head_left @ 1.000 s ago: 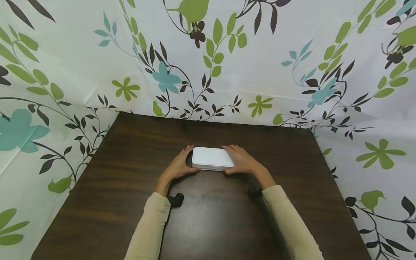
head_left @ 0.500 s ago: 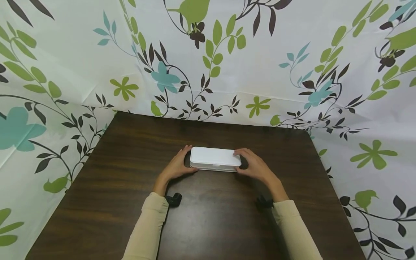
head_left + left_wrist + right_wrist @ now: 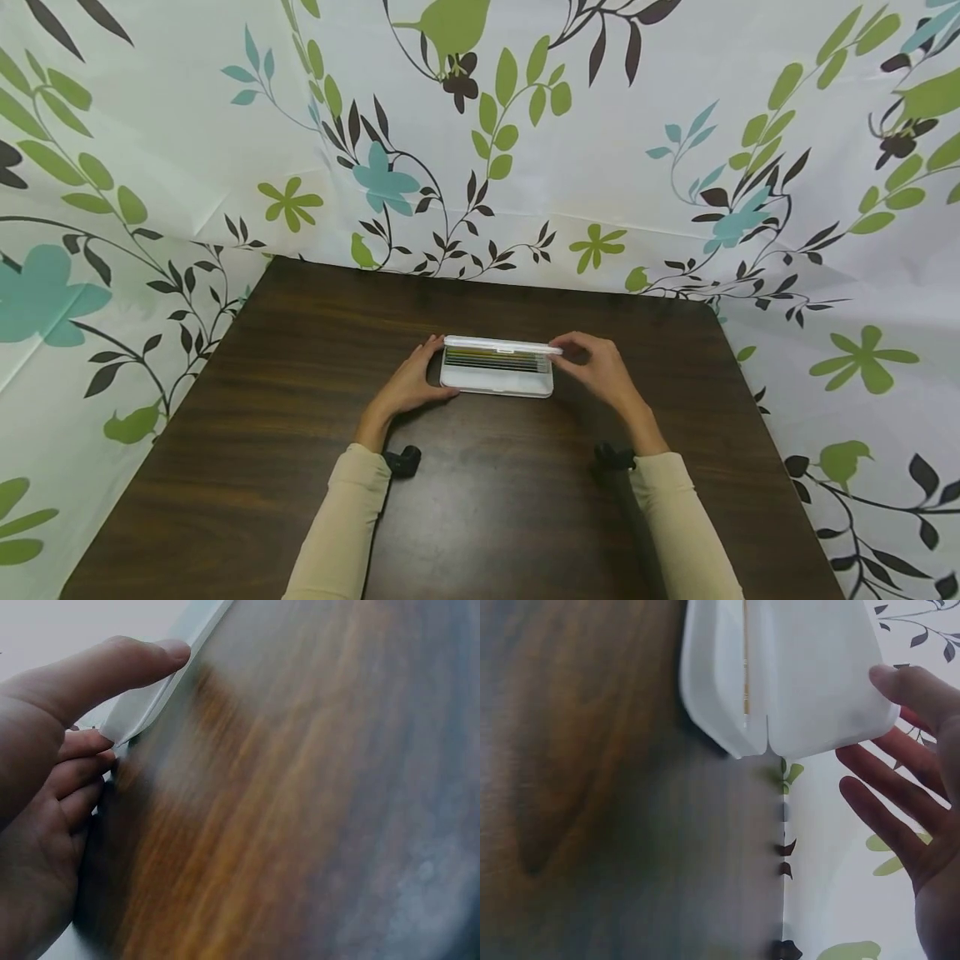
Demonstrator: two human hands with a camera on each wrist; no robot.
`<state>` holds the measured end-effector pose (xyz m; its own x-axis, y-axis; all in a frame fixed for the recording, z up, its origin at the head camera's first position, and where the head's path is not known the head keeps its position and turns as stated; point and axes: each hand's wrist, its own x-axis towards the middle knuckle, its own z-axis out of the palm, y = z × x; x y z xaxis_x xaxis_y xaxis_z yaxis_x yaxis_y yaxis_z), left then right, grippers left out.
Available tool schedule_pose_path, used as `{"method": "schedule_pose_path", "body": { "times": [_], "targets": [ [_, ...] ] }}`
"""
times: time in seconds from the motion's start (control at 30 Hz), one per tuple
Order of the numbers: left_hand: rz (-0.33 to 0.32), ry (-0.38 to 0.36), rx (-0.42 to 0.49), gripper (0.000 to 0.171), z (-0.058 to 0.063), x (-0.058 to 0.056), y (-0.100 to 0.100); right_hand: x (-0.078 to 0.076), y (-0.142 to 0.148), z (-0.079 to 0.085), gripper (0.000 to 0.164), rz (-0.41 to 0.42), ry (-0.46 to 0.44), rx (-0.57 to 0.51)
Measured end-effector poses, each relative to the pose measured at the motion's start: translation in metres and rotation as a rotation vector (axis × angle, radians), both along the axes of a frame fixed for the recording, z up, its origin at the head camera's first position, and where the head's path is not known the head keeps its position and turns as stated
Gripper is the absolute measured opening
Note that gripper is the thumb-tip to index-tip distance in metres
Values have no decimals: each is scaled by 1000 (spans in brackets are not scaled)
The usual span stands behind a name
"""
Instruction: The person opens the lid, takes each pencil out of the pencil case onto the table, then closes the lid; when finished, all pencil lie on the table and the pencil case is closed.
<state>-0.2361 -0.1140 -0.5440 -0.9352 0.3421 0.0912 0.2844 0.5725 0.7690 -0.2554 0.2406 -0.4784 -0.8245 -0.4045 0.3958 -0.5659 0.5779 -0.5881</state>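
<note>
A white pencil case (image 3: 495, 383) lies on the dark table with its lid (image 3: 480, 342) raised on the far side. Inside, a row of thin dark and yellowish sticks (image 3: 491, 359), which look like pencils, runs lengthwise. My left hand (image 3: 407, 381) holds the case's left end, thumb on the near edge and fingers behind; the left wrist view shows the thumb (image 3: 127, 664) along the rim. With thumb and fingertips, my right hand (image 3: 600, 371) pinches the lid's right corner. From the right wrist view, the tilted lid (image 3: 821, 675) stands up from the base (image 3: 709, 675).
Dark wood-grain table (image 3: 480, 500) surrounds the case. Behind and beside it hangs a white cloth (image 3: 480, 208) printed with leaves, flowers and birds. Both wrists wear black straps with small devices (image 3: 405, 461).
My right hand has slid to the case's right end and lifted the lid, so the contents show. The left hand keeps its hold on the left end.
</note>
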Motion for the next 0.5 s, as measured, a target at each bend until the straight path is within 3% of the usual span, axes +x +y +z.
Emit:
{"method": "schedule_pose_path", "body": {
  "times": [0.23, 0.5],
  "targets": [
    [-13, 23, -12, 94, 1, -1, 1, -26, -4, 4, 20, -96, -76, -133],
    [-7, 7, -9, 93, 0, -2, 1, -54, -17, 4, 25, -232, -130, -164]
  ]
}}
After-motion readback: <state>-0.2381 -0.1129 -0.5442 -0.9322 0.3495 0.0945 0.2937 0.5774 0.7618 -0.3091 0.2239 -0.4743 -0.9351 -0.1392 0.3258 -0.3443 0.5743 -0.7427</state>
